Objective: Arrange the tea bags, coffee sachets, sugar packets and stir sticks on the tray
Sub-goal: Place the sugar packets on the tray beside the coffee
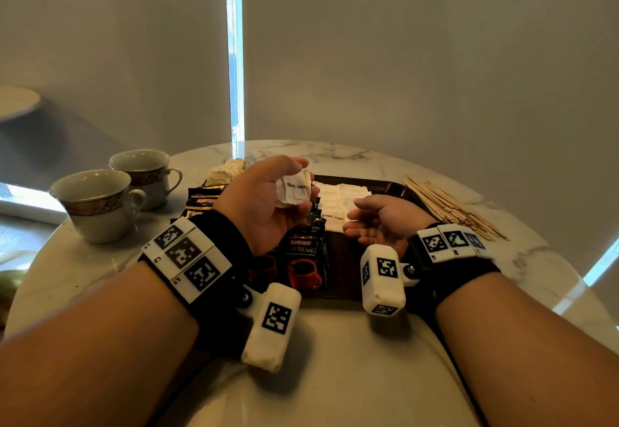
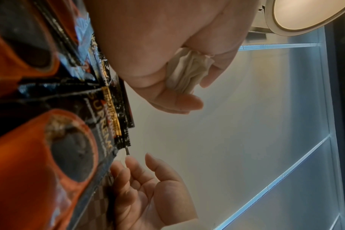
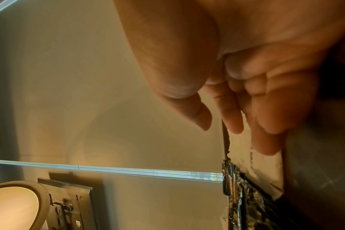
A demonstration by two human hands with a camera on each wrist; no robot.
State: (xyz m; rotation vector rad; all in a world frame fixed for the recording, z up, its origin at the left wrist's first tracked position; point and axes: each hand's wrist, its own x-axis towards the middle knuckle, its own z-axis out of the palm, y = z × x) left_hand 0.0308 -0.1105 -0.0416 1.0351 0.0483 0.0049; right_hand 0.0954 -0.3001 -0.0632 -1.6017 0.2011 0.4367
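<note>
My left hand point(image 1: 301, 172) is raised over the tray's left part and grips a small bunch of white brown-sugar packets point(image 1: 294, 190), seen crumpled between thumb and fingers point(image 2: 187, 73). My right hand point(image 1: 355, 217) lies palm up over the dark tray point(image 1: 388, 187), fingers relaxed and holding nothing. More sugar packets point(image 1: 341, 200) lie in rows on the tray, one right by the right fingertips point(image 3: 262, 168). Black coffee sachets point(image 1: 303, 259) overlap on the tray's left side. Wooden stir sticks point(image 1: 452, 208) are piled on the table right of the tray. Tea bags point(image 1: 224, 172) sit beyond the sachets.
Two empty teacups point(image 1: 97, 205) point(image 1: 144, 175) stand at the left on the round marble table point(image 1: 335, 359). A wall with a bright window slit rises behind the table's far edge. The table's near edge is under my forearms.
</note>
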